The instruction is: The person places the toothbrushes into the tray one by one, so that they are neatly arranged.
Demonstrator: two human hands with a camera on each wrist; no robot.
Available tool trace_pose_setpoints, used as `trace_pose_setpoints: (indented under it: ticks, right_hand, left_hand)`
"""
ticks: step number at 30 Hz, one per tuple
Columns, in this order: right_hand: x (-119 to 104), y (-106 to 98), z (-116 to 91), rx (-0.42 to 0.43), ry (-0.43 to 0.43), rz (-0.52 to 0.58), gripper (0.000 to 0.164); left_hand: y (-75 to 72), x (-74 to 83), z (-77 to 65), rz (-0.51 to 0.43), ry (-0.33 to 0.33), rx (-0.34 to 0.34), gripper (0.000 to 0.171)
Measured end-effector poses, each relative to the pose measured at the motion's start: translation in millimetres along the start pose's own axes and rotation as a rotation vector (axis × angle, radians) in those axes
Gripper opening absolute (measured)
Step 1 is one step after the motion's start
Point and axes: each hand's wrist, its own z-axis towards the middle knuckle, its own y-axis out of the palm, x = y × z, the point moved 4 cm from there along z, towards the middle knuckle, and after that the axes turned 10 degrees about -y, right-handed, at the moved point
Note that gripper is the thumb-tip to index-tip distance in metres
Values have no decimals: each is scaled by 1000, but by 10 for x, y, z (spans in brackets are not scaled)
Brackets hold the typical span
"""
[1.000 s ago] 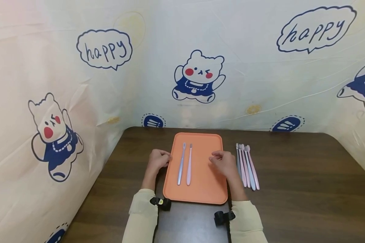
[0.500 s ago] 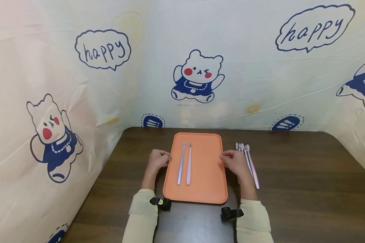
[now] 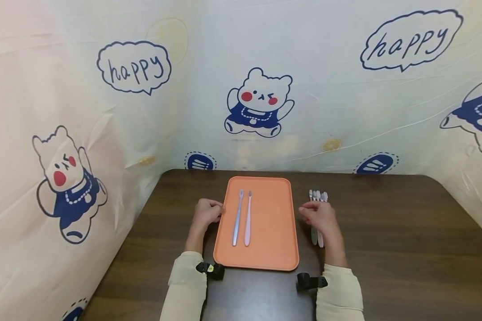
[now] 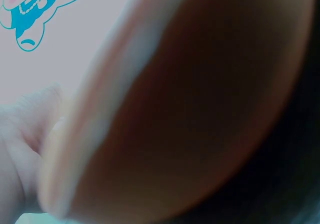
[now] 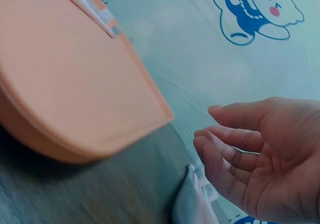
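Observation:
An orange tray lies on the table with a blue toothbrush and a pink toothbrush side by side on its left half. My left hand holds the tray's left rim; the left wrist view is blurred and filled mostly by the tray. Off the tray's right side, my right hand hovers over a row of several toothbrushes, partly covering them. Its fingers are loosely bent with nothing between them, and the thumb stays apart from them.
A dark wooden table spreads beneath everything, wider to the right of the toothbrush row. Behind it hangs a pale printed curtain, which also runs down along the left side. Both wrists wear a black camera strap.
My right hand has moved rightward from above the tray's right part, past the rim, to over the toothbrush row. My left hand and the two toothbrushes on the tray stay put.

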Motion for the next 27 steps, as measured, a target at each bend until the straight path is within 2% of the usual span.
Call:
trace_pose_setpoints:
  ticks: [8, 13, 18, 23, 27]
  right_hand:
    - [63, -178, -54, 23, 25, -41, 35]
    - [140, -340, -111, 76, 84, -97, 40]
    - [237, -463, -155, 92, 141, -127, 42]
    - [316, -565, -173, 83, 145, -154, 42]
    - [370, -627, -202, 43, 166, -167, 43]
  left_hand:
    - [-5, 9, -6, 5, 4, 4, 21]
    - [-14, -5, 6, -3, 7, -4, 22]
    - [-31, -3, 3, -3, 14, 1, 23]
    - [-24, -2, 5, -5, -5, -1, 25]
    - [-12, -2, 5, 5, -8, -5, 25]
